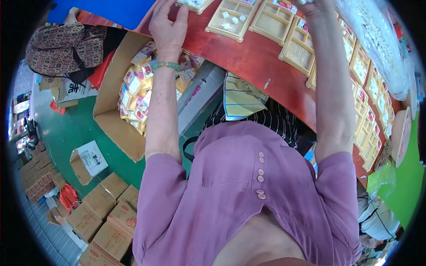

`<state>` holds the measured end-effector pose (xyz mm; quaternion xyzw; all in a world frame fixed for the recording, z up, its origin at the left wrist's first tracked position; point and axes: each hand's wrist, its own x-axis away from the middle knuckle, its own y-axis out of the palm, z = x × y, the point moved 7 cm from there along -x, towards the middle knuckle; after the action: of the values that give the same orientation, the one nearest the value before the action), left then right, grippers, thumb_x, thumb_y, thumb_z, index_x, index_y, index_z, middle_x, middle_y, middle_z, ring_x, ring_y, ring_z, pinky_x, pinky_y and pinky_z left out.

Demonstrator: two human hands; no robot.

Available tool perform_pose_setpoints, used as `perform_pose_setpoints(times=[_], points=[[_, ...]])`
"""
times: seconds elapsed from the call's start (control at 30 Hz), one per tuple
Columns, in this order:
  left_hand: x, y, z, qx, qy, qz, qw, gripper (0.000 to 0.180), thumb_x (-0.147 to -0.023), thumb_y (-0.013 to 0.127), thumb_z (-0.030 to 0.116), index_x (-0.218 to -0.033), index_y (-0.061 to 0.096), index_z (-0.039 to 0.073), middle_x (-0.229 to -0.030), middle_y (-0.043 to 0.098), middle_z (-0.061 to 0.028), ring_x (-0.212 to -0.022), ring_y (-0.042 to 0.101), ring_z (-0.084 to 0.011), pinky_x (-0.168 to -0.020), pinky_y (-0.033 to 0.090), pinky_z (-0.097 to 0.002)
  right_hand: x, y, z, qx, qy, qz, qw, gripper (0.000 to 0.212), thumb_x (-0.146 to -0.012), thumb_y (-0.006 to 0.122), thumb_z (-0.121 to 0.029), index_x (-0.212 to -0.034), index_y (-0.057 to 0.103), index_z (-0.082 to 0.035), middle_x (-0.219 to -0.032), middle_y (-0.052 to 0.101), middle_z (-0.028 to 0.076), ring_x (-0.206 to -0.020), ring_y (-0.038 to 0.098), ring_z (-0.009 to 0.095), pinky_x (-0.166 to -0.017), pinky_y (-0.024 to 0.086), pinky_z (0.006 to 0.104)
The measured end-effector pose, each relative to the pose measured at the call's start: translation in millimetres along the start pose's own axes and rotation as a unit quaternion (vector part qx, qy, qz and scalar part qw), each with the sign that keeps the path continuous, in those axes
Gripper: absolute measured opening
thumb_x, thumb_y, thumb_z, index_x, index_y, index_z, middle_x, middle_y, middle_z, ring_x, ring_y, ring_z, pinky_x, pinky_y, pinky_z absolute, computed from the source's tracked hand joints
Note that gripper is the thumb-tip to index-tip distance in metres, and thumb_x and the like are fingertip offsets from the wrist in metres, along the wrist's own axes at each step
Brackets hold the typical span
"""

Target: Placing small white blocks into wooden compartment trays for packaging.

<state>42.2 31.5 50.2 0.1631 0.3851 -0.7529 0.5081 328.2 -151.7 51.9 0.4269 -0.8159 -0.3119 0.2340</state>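
My left hand (169,29), a green bead bracelet (165,66) on its wrist, rests over the red table's edge with thumb and fingers apart. Beside it is a cream plastic tray (196,5), cut off by the upper edge of the view. To its right, a compartment tray (227,33) has several small white cubes (235,20) in it. Other divided trays (269,26) stand in a row further right with bare compartments. My right hand (316,6) is partly out of view at the top, closed around small white pieces (304,1).
A large clear bag of white pieces (377,40) lies on the table (248,60) at the right, beyond more filled trays (360,66). Below my left arm stands an open carton (108,106) of packed trays. Brown cartons (104,224) are on the green floor; another person (66,48) is at far left.
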Motion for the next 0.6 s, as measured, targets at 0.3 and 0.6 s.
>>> perform_pose_setpoints(times=[0.3,0.6], points=[[3.3,18.9,17.6,0.008,0.125,-0.137,0.983,0.022,-0.091,0.069,0.005,-0.111,0.076,-0.002,-0.133,0.067,-0.0247,-0.138,0.053,-0.0416,-0.111,0.046,-0.0431,-4.1,52.6,80.7,0.047,-0.038,0.083,0.995,0.025,-0.100,0.070,-0.035,-0.102,0.056,-0.014,-0.075,0.061,0.002,-0.051,0.054,0.009,-0.038,0.038,0.0205],[4.0,24.4,22.1,-0.054,0.161,-0.132,0.977,0.020,-0.094,0.067,0.009,-0.107,0.075,-0.004,-0.131,0.066,-0.0281,-0.133,0.055,-0.0450,-0.113,0.044,-0.0468,-7.8,80.3,99.2,-0.036,0.040,-0.038,0.998,0.023,-0.101,0.068,-0.036,-0.100,0.060,-0.014,-0.075,0.059,-0.003,-0.055,0.053,0.007,-0.042,0.037,0.0216]])
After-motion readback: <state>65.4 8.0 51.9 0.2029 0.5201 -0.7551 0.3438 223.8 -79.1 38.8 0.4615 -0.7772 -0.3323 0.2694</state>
